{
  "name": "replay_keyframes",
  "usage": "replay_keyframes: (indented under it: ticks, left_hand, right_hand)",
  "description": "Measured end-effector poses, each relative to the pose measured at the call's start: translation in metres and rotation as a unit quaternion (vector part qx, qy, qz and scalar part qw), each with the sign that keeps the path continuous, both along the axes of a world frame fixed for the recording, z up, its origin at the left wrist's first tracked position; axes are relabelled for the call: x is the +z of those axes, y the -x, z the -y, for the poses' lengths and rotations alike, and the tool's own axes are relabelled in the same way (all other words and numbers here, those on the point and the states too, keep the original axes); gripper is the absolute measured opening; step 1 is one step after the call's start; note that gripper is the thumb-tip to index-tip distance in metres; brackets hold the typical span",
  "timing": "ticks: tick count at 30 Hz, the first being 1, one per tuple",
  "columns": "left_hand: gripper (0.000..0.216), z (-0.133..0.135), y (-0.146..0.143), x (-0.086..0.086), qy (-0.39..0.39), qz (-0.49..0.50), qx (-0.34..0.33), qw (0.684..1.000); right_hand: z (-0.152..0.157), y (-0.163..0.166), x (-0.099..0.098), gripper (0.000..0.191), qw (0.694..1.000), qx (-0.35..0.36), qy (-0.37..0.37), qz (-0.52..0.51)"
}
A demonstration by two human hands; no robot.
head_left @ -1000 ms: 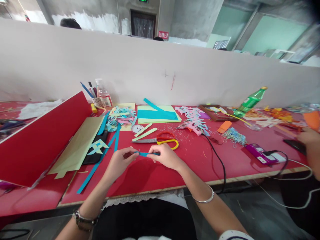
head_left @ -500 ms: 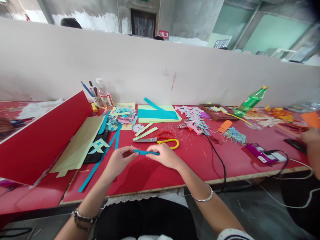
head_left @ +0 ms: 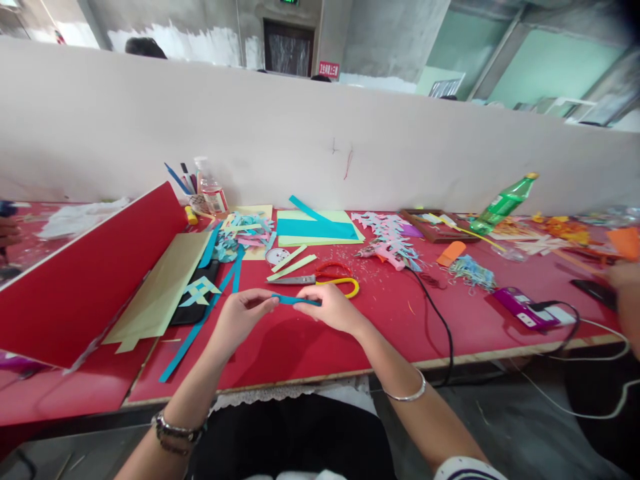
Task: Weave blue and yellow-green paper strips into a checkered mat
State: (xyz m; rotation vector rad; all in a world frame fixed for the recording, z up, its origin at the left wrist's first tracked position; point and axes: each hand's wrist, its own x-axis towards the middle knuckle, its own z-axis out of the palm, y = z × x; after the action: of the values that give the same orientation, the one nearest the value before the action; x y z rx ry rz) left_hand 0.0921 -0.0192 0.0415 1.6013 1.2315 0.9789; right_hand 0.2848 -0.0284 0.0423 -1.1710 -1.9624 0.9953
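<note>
Between my two hands runs a short blue paper strip, held above the red table. My left hand pinches its left end, and my right hand grips it near the right end with finger and thumb. Just beyond my hands lie scissors with red and yellow handles. Two pale green paper strips rest behind the blades. Long blue strips lie to the left of my left hand, beside a folded pale-and-blue paper piece on a black phone.
A red board stands slanted at left. Behind are cut paper pieces, blue and green sheets and a pink glue gun. Right stand a green bottle and purple power strip. Another person's arm shows far right.
My hands have stayed nearly in place with the blue strip, which now bends slightly. At the far left another person's hand has moved up with a dark object.
</note>
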Motion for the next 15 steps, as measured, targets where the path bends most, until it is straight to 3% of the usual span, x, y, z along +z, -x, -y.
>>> replay_keyframes:
  ticks: [15]
  left_hand:
    - [0.027,-0.002,0.007,-0.006,0.026,0.001,0.019,0.999]
  right_hand:
    - [0.002,-0.013,0.005,0.028,0.999,0.027,0.039,-0.021]
